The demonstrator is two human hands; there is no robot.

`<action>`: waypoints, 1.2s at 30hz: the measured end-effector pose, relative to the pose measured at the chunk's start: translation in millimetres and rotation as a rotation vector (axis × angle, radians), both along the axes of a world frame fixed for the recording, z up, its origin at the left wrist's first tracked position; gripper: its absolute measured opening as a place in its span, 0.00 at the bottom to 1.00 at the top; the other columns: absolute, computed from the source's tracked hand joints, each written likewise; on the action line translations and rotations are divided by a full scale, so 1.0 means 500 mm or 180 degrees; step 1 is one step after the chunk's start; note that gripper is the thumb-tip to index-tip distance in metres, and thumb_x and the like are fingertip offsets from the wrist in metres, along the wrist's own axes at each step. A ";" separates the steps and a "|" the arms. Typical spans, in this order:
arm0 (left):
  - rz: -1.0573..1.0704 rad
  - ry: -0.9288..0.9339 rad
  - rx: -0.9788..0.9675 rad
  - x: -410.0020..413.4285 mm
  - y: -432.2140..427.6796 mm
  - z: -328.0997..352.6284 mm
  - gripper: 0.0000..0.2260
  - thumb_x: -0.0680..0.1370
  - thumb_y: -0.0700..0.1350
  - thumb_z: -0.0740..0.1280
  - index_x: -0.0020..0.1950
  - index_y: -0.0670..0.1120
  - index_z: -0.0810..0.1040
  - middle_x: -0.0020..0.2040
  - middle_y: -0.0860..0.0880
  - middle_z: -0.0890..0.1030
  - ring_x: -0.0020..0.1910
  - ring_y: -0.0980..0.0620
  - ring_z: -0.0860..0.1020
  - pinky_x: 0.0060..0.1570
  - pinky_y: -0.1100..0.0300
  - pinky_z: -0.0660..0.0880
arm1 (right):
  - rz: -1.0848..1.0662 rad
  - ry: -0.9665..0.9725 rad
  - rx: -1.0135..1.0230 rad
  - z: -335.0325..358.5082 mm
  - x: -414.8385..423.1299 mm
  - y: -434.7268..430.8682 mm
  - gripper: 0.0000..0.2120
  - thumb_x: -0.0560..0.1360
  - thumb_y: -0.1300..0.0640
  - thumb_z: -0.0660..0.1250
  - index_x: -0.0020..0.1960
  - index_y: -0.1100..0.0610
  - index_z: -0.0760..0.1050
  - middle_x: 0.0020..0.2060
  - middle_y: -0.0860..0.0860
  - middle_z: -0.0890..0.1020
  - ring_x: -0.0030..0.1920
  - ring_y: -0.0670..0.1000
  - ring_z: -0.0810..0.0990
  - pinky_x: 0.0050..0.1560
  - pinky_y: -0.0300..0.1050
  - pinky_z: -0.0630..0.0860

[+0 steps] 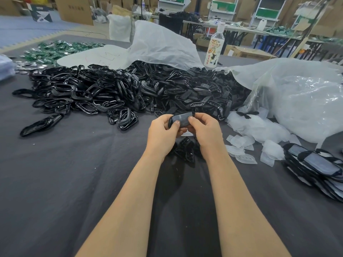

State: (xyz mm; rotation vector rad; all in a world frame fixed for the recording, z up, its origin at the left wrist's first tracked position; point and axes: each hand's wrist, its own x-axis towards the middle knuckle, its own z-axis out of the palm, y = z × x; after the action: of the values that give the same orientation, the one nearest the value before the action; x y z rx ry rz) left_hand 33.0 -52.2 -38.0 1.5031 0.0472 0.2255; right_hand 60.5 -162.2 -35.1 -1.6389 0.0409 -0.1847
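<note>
so here's where we think this can go sideways. we've got the black key-fob shell (pixel 182 120) pinched between both hands. our left hand (pixel 163 132) curls round its left end with the thumb on the face, and our right hand (pixel 206 130) grips the right end with the thumb pressing on top. it's up off the grey cloth (pixel 74 173), at 12 o'clock from our wrists, right by the near edge of the big heap of black button plates (pixel 194 89).

risk one: the cloudy insert on the face looks like it's only held in by thumb pressure, so pushing unevenly could seat it crooked or pop a corner out. risk two: the shell is small and glossy, so a slip would drop it into the little pile of black plates (pixel 185 149) under our wrists, and good luck picking it back out. the loose clear pads (pixel 241 143) at 3 o'clock are also near enough for a forearm to sweep them.

looks-wise it's a rounded oblong with a shiny black rim and a greyish translucent panel across the front. we can't tell if the panel is fully seated, since our thumbs hide the edges.
</note>
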 end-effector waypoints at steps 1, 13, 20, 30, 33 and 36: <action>0.0016 0.0020 -0.0024 0.000 0.000 0.000 0.10 0.81 0.36 0.61 0.46 0.49 0.77 0.40 0.50 0.84 0.38 0.59 0.83 0.39 0.69 0.77 | 0.0008 -0.0025 -0.0004 0.001 -0.002 0.002 0.05 0.77 0.63 0.64 0.48 0.57 0.78 0.41 0.52 0.83 0.41 0.49 0.81 0.45 0.40 0.80; 0.0035 0.0048 -0.0247 -0.001 0.001 0.000 0.11 0.81 0.35 0.61 0.45 0.49 0.77 0.39 0.49 0.83 0.37 0.58 0.83 0.38 0.69 0.77 | -0.0140 -0.0194 -0.0095 0.004 -0.010 0.012 0.04 0.77 0.61 0.65 0.50 0.58 0.78 0.43 0.53 0.83 0.45 0.52 0.82 0.53 0.50 0.80; -0.0002 -0.0011 0.0108 0.000 -0.001 -0.002 0.11 0.80 0.35 0.62 0.44 0.49 0.77 0.40 0.49 0.84 0.37 0.58 0.83 0.41 0.66 0.79 | -0.0173 -0.0117 -0.0165 -0.003 -0.003 0.008 0.04 0.78 0.62 0.64 0.48 0.60 0.78 0.42 0.55 0.83 0.44 0.52 0.81 0.51 0.50 0.79; 0.0101 0.0037 0.0329 -0.001 0.001 -0.001 0.11 0.80 0.36 0.63 0.44 0.52 0.77 0.41 0.49 0.85 0.41 0.55 0.84 0.47 0.59 0.79 | -0.0006 0.0049 0.0292 -0.004 -0.002 0.005 0.06 0.79 0.60 0.64 0.50 0.61 0.78 0.45 0.57 0.83 0.45 0.54 0.82 0.48 0.47 0.81; 0.0053 0.0078 0.0279 -0.001 -0.001 -0.001 0.12 0.79 0.36 0.63 0.44 0.52 0.78 0.38 0.52 0.85 0.39 0.55 0.84 0.49 0.55 0.81 | -0.0056 0.0010 0.0189 -0.002 -0.003 0.006 0.05 0.78 0.62 0.63 0.48 0.59 0.77 0.42 0.54 0.82 0.43 0.52 0.80 0.47 0.45 0.79; 0.0047 0.0125 0.0245 -0.001 0.001 -0.001 0.10 0.77 0.36 0.63 0.44 0.50 0.78 0.36 0.50 0.84 0.37 0.54 0.84 0.50 0.50 0.81 | -0.0090 -0.0051 0.0092 0.000 -0.004 0.012 0.07 0.78 0.63 0.62 0.44 0.56 0.77 0.41 0.54 0.82 0.43 0.51 0.80 0.48 0.47 0.79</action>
State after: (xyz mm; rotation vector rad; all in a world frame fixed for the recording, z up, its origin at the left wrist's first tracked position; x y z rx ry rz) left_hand 32.7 -52.0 -38.6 1.5842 0.0820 0.2118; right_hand 58.3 -156.1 -35.0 -1.6084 0.0545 -0.2179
